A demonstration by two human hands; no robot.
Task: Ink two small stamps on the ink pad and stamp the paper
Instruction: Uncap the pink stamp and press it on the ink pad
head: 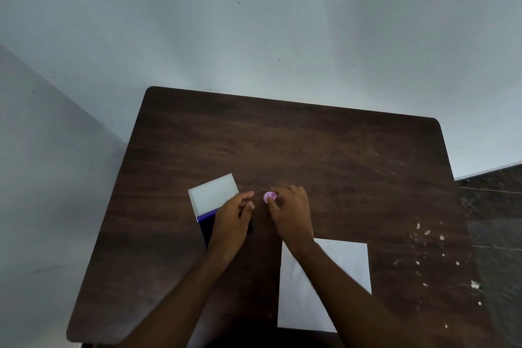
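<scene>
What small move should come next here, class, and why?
Probably carry the pink stamp, pinched in the right hand, left to the open ink pad under the left hand and press it down: the paper looks unmarked, so inking comes first.

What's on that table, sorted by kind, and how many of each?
Ink pad case, lid open: 1
Pink stamp, at the right hand: 1
Paper sheet: 1
Hands: 2, the left hand over the ink pad
Total: 5
</scene>
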